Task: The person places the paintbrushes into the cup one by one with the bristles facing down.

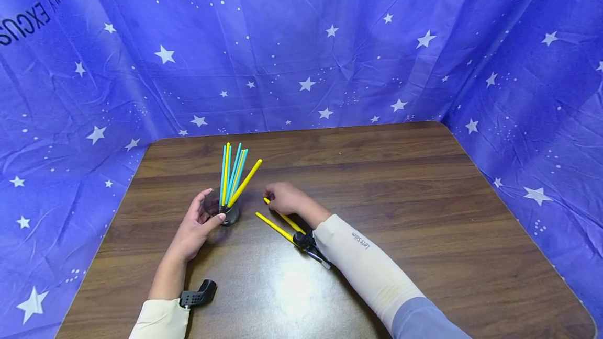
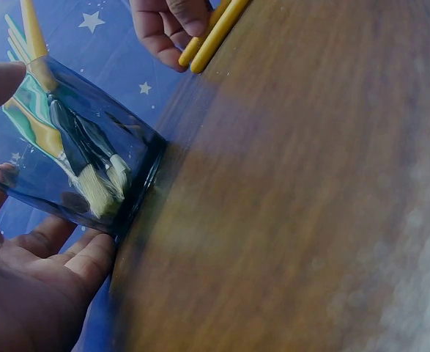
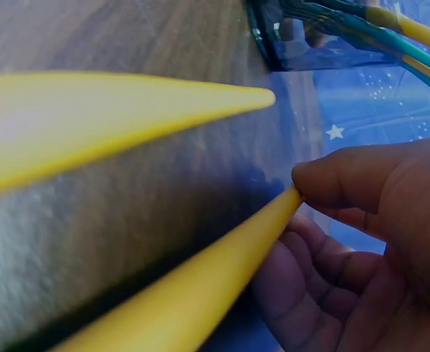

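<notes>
A clear glass cup (image 1: 232, 218) stands on the left half of the table. Several paintbrushes (image 2: 97, 183) lean in it, bristles down, their yellow and teal handles rising past the rim. My left hand (image 1: 195, 226) grips the cup from the left, thumb near the rim and fingers around the far side and base. To the right of the cup, my right hand (image 1: 284, 199) pinches the handle tip of a yellow paintbrush (image 3: 222, 271) between thumb and fingers. A second yellow paintbrush (image 1: 275, 226) lies beside it on the table, its handle pointing toward the cup.
The wooden table (image 1: 400, 182) has a blue star-patterned cloth (image 1: 282, 56) hanging around its back and sides. A black wrist camera (image 1: 200, 294) sits on the left forearm, and another wrist camera (image 1: 303, 239) covers part of the lying brushes in the head view.
</notes>
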`<action>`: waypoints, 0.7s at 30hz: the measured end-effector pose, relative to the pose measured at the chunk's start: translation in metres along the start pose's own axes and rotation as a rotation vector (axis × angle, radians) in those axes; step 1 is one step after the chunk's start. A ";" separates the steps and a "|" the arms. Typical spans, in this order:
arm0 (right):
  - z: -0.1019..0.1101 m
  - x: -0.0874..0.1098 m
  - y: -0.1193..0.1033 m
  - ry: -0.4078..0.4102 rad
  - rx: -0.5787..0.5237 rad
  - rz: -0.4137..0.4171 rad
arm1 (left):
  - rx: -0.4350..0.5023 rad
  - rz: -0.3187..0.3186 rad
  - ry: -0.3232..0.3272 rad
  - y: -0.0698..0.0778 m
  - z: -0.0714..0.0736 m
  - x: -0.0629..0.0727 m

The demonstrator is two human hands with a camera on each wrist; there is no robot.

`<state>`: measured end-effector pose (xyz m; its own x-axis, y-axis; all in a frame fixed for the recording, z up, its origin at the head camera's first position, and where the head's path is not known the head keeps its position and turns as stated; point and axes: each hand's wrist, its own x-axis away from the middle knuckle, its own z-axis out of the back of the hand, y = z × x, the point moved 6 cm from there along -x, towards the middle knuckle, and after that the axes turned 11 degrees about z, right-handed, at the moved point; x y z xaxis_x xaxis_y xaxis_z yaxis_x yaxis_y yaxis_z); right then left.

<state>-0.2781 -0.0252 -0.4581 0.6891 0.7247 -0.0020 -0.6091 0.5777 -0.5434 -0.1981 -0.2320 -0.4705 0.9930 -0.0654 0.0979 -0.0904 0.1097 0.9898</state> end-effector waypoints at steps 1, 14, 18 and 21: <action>0.001 0.000 0.001 -0.001 -0.007 0.001 | 0.003 -0.002 0.000 0.000 0.000 0.000; 0.016 0.005 0.002 0.049 -0.123 0.039 | -0.014 0.004 0.004 -0.001 0.001 -0.001; 0.028 0.007 -0.001 0.095 -0.126 0.055 | -0.014 0.007 0.009 -0.002 0.001 -0.001; 0.039 0.009 -0.006 0.139 -0.137 0.055 | -0.015 0.007 0.010 -0.001 0.001 -0.001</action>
<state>-0.2838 -0.0071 -0.4221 0.7098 0.6891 -0.1458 -0.5945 0.4752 -0.6486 -0.1987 -0.2326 -0.4716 0.9931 -0.0544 0.1034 -0.0960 0.1251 0.9875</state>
